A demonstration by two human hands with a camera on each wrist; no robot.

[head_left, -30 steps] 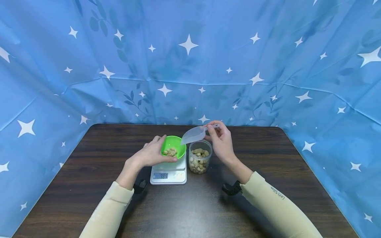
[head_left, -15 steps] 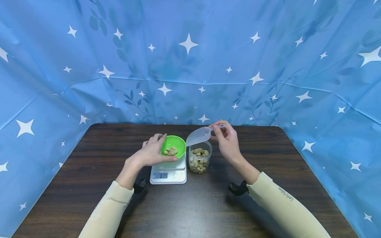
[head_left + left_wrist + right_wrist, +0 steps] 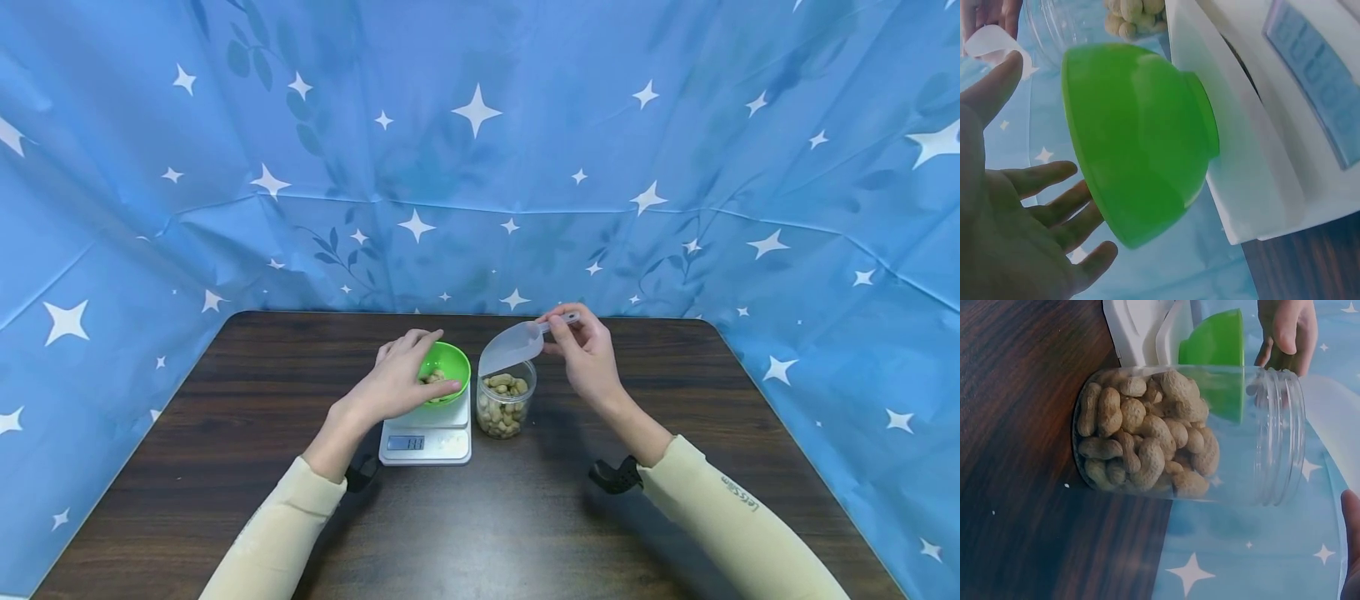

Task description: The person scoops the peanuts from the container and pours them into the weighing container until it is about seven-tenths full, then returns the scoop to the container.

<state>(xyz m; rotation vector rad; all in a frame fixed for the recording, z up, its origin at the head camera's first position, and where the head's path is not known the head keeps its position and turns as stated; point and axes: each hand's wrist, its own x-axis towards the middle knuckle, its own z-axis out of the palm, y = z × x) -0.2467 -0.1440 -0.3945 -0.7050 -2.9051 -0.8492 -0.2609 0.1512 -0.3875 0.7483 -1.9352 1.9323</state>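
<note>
A green bowl (image 3: 453, 360) with a few peanuts (image 3: 432, 377) in it stands on a white digital scale (image 3: 444, 447). My left hand (image 3: 393, 385) is spread around the bowl's left side; in the left wrist view its fingers (image 3: 1047, 181) are loosely extended at the rim, not gripping. Right of the scale is a clear jar (image 3: 1244, 450), partly filled with unshelled peanuts (image 3: 1150, 450). Over the jar's mouth, my right hand (image 3: 590, 357) pinches the handle of a translucent scoop (image 3: 510, 347), tilted with its tip down to the left. No peanuts show in the scoop.
Everything stands near the back edge of a dark wooden table (image 3: 480, 533). Behind it hangs a blue curtain (image 3: 480, 167) with white stars. Small pale crumbs lie by the jar in the right wrist view.
My right hand has moved the scoop to the right, away from the bowl and over the jar. The left hand has loosened and shifted slightly right and up; the scale's reading has changed.
</note>
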